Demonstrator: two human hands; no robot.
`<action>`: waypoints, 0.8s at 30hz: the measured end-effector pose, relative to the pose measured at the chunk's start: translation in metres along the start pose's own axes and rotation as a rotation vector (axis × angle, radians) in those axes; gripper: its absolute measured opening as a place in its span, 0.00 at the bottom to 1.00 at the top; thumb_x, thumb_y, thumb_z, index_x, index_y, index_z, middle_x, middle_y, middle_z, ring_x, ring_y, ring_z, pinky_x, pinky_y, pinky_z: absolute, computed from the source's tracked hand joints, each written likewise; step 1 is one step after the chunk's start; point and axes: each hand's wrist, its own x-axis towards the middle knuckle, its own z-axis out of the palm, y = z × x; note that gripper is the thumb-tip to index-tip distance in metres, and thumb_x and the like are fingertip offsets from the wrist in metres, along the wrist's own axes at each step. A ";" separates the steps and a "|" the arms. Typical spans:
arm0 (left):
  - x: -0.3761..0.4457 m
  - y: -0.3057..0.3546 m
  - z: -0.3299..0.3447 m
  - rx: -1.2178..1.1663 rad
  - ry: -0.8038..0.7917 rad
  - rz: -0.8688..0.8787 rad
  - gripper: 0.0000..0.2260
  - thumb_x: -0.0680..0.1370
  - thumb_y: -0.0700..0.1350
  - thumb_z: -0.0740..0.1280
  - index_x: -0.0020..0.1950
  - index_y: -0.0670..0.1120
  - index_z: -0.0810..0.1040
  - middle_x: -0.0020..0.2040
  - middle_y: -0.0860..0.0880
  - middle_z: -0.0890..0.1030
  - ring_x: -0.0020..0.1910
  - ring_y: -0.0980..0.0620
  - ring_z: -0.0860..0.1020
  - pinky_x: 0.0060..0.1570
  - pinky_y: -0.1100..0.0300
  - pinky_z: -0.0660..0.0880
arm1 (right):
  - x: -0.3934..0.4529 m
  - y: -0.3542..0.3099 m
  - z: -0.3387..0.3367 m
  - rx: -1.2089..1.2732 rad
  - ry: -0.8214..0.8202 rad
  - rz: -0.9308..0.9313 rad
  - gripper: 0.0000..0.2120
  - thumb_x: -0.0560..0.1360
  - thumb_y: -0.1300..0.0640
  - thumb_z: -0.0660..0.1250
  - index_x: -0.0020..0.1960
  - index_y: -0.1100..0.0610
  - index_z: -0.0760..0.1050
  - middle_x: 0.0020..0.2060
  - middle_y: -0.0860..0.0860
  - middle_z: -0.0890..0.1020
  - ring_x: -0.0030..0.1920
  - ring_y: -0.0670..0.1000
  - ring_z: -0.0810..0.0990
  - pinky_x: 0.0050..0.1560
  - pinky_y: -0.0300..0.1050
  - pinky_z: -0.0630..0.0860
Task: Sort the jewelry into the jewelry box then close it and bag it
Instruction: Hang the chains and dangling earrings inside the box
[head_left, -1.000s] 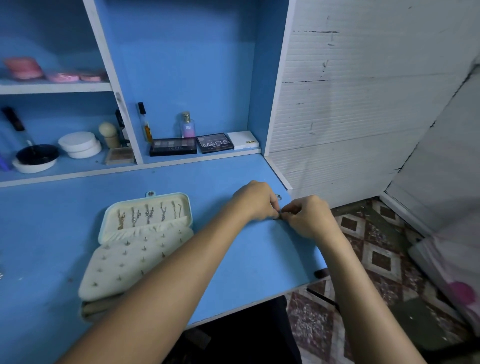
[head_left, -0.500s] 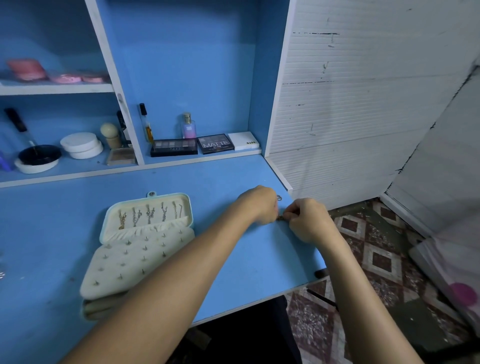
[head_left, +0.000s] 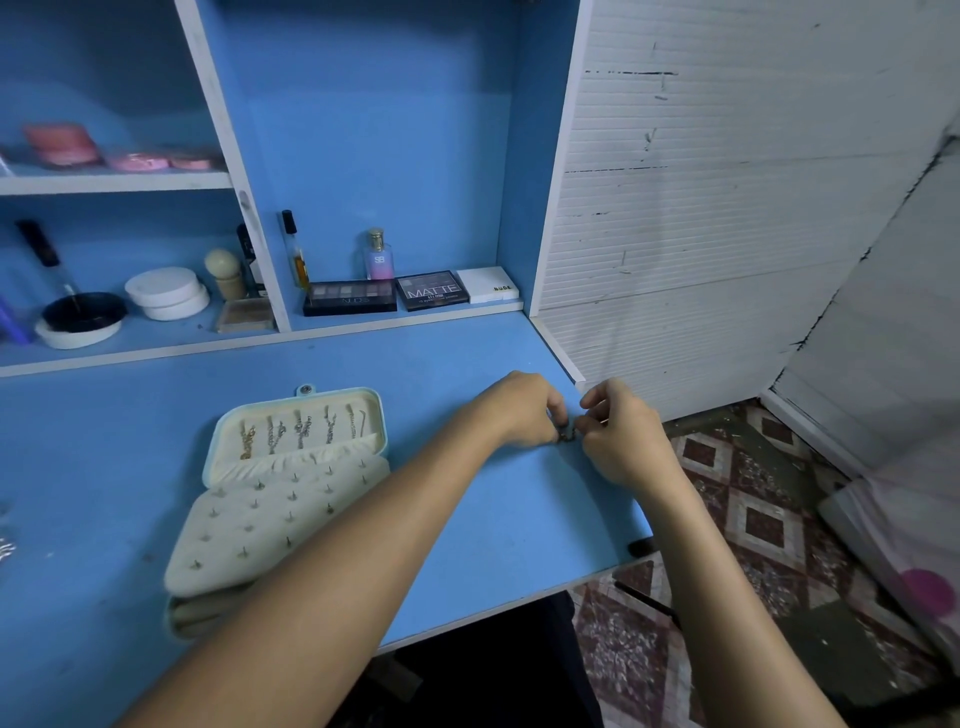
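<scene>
A cream jewelry box (head_left: 280, 499) lies open on the blue desk (head_left: 104, 467), left of centre. Several gold chains (head_left: 298, 428) hang in its lid, and several studs sit in its padded panel. At the desk's right edge my left hand (head_left: 519, 410) and my right hand (head_left: 621, 441) meet with curled fingers. Together they pinch a small dark piece of jewelry (head_left: 567, 435), mostly hidden by the fingertips.
Makeup palettes (head_left: 387, 296), a small perfume bottle (head_left: 380, 255) and white round containers (head_left: 166, 293) stand on the back shelf. A bit of jewelry (head_left: 5, 548) shows at the far left edge. A tiled floor (head_left: 753, 519) lies beyond the desk's right edge.
Both hands stayed together at the right edge and dropped slightly toward the desk. My right hand's fingers have shifted around the small piece. The box has not moved.
</scene>
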 end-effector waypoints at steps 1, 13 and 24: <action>0.000 -0.001 0.000 -0.018 -0.001 -0.002 0.08 0.75 0.48 0.72 0.53 0.56 0.83 0.52 0.51 0.79 0.50 0.51 0.78 0.51 0.58 0.77 | 0.000 0.000 -0.001 0.015 0.006 -0.004 0.06 0.77 0.64 0.65 0.51 0.55 0.72 0.41 0.48 0.78 0.42 0.48 0.75 0.36 0.37 0.69; -0.007 -0.002 -0.008 -0.142 -0.013 0.029 0.04 0.76 0.50 0.72 0.49 0.53 0.85 0.49 0.53 0.84 0.50 0.55 0.78 0.42 0.65 0.72 | -0.002 -0.007 -0.006 0.021 0.021 -0.076 0.08 0.77 0.62 0.68 0.43 0.53 0.72 0.41 0.47 0.79 0.42 0.48 0.77 0.33 0.34 0.68; -0.011 -0.003 -0.019 -0.132 0.003 0.028 0.06 0.76 0.51 0.71 0.53 0.56 0.83 0.53 0.54 0.82 0.52 0.54 0.77 0.44 0.63 0.71 | -0.004 -0.020 -0.013 0.090 0.003 -0.165 0.09 0.78 0.64 0.67 0.41 0.54 0.72 0.36 0.46 0.79 0.30 0.39 0.74 0.30 0.30 0.69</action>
